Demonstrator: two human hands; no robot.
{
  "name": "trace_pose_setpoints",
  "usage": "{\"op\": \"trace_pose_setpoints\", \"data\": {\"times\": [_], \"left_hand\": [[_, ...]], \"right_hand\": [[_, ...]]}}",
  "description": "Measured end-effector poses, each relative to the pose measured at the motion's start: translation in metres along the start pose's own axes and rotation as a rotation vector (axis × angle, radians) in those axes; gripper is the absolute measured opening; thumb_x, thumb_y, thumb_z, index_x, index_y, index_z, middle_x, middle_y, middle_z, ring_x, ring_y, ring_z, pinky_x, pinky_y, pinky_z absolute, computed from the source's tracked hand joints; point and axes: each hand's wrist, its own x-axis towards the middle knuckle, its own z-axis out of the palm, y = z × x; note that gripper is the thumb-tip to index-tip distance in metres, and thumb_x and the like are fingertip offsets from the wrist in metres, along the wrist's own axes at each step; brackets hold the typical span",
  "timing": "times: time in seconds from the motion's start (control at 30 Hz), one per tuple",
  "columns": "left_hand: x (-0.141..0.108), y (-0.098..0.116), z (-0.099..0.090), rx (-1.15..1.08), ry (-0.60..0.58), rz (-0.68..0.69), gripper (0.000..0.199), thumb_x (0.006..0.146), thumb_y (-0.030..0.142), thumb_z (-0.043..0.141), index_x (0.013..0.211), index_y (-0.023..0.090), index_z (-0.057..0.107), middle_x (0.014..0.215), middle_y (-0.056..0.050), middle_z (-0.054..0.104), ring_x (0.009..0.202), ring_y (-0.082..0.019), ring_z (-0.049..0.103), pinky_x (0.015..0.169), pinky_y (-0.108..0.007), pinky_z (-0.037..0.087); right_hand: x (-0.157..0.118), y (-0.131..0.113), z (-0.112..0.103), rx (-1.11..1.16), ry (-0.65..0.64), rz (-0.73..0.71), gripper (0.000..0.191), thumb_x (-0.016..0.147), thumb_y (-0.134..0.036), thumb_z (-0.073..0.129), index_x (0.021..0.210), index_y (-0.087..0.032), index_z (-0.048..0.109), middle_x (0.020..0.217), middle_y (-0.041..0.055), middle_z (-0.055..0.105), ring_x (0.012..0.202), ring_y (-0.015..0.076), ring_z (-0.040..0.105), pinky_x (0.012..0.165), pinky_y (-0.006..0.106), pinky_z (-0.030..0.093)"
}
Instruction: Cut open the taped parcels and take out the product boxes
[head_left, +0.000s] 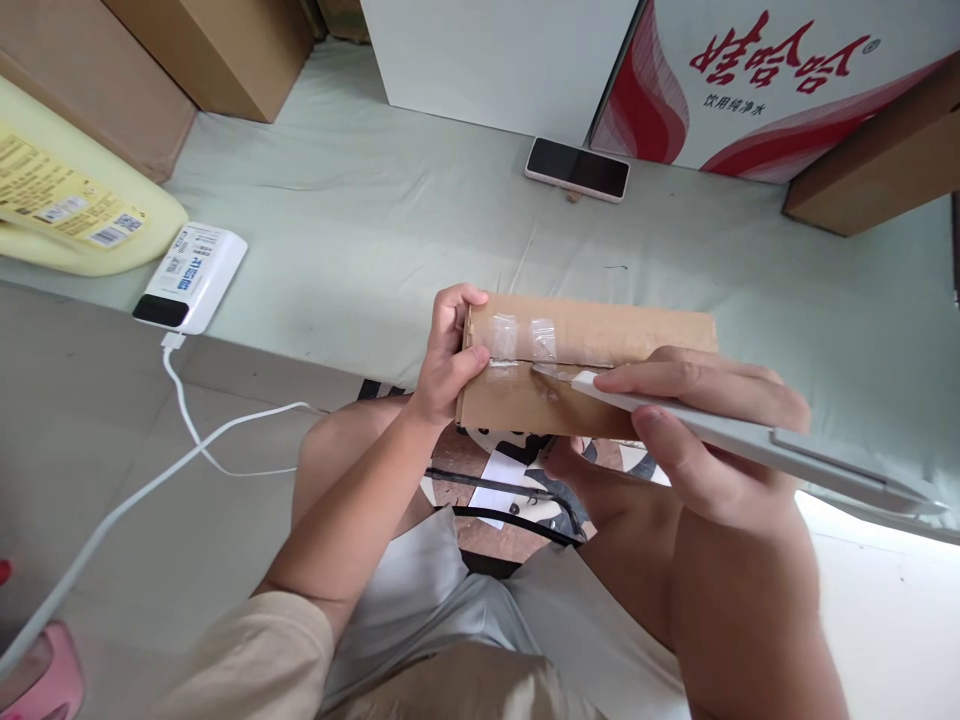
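Observation:
A small brown cardboard box (600,328) is held at the table's near edge, with strips of clear tape across its middle seam. My left hand (448,352) grips its left end, fingers wrapped round the side and thumb near the seam. In my right hand (712,430) is a long tool with a white and grey handle (750,437), pinched between thumb and fingers. Its thin pointed metal blade (551,372) lies at the seam beside the tape. Whether the blade tip is inside the seam, I cannot tell.
On the pale green table (360,230) are a white power bank (202,275) with a cable, a yellow bottle (75,190) and a black-screened device (577,170). White (495,60), red-and-white (750,110) and brown boxes (232,50) stand behind. My legs are below.

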Motion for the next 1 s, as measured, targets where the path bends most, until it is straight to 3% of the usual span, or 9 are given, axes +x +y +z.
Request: {"op": "trace_pose_setpoints", "data": {"times": [0.23, 0.47, 0.63, 0.8, 1.0], "left_hand": [[0.000, 0.001, 0.000, 0.002, 0.000, 0.009, 0.048, 0.081, 0.052, 0.078, 0.119, 0.033, 0.055, 0.097, -0.001, 0.052, 0.079, -0.016, 0.054, 0.073, -0.031, 0.049], [-0.001, 0.002, 0.001, 0.014, 0.052, -0.035, 0.052, 0.077, 0.055, 0.081, 0.117, 0.032, 0.056, 0.100, -0.002, 0.054, 0.084, -0.018, 0.056, 0.081, -0.035, 0.051], [0.000, 0.001, 0.000, 0.035, 0.055, -0.019, 0.053, 0.075, 0.056, 0.082, 0.115, 0.032, 0.058, 0.099, -0.002, 0.055, 0.083, -0.018, 0.057, 0.078, -0.035, 0.052], [0.000, 0.004, 0.003, 0.021, 0.065, -0.032, 0.050, 0.076, 0.055, 0.081, 0.115, 0.033, 0.058, 0.097, -0.001, 0.054, 0.081, -0.017, 0.055, 0.075, -0.033, 0.051], [0.001, 0.005, 0.005, 0.012, 0.057, -0.029, 0.047, 0.078, 0.053, 0.079, 0.114, 0.033, 0.056, 0.092, 0.000, 0.051, 0.076, -0.015, 0.053, 0.068, -0.030, 0.049]], "right_hand": [[-0.002, 0.001, 0.002, -0.077, 0.011, -0.048, 0.023, 0.092, -0.015, 0.063, 0.106, -0.028, 0.076, 0.079, 0.0007, 0.075, 0.057, 0.0128, 0.058, 0.054, 0.030, 0.046], [-0.001, -0.001, 0.010, -0.213, 0.003, 0.008, 0.013, 0.090, -0.021, 0.068, 0.101, -0.024, 0.076, 0.080, 0.0016, 0.074, 0.061, 0.0107, 0.062, 0.056, 0.026, 0.047], [-0.001, -0.002, 0.011, -0.267, -0.014, 0.001, 0.014, 0.089, -0.018, 0.069, 0.101, -0.023, 0.076, 0.079, 0.0019, 0.074, 0.060, 0.0099, 0.062, 0.056, 0.025, 0.048], [-0.002, -0.003, 0.011, -0.282, 0.059, -0.044, 0.018, 0.090, -0.013, 0.064, 0.100, -0.024, 0.075, 0.078, 0.0017, 0.075, 0.061, 0.0112, 0.063, 0.056, 0.027, 0.048], [-0.010, 0.000, 0.011, -0.366, 0.151, -0.049, 0.016, 0.093, -0.020, 0.062, 0.099, -0.026, 0.075, 0.079, 0.0021, 0.075, 0.064, 0.0131, 0.065, 0.057, 0.029, 0.049]]}}
